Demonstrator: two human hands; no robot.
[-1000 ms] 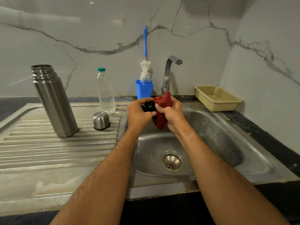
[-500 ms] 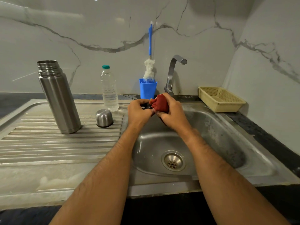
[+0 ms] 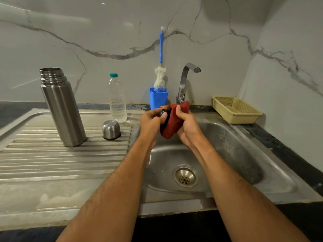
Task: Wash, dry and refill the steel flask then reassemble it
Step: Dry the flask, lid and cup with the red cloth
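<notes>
Flask: tall cylindrical brushed-steel flask (image 3: 62, 109) stands upright on the ribbed steel draining board (image 3: 52, 159), long axis vertical, open threaded mouth pointing up, no stopper or cup on it.
Change: flask, cup and bottle sit where they did a second ago; the red cloth, bunched up over the stopper half a second ago, now hangs lower below the hands, and the black stopper shows again.
Cup: small domed steel cup lid (image 3: 111, 129) sits mouth-down on the draining board, just right of the flask and apart from it.
Stopper: small black stopper (image 3: 164, 112) is held above the left part of the sink basin (image 3: 236, 154); which way it faces cannot be told.
Left hand: left hand (image 3: 151, 121) has its grip curled round the stopper, thumb on its near side.
Right hand: right hand (image 3: 187, 125) has its grip closed on the dark red cloth (image 3: 172, 124), which lies against the stopper's right side.
Bottle: clear plastic water bottle with a green cap (image 3: 117, 99) stands upright behind the cup.
Brush: blue-handled bottle brush with white bristles (image 3: 160, 72) stands in a blue plastic holder (image 3: 158, 99) against the marble wall.
Tap: curved steel tap (image 3: 186, 81) rises behind the hands.
Basket: pale yellow plastic basket (image 3: 236, 110) rests on the dark counter (image 3: 279, 145) right of the sink.
</notes>
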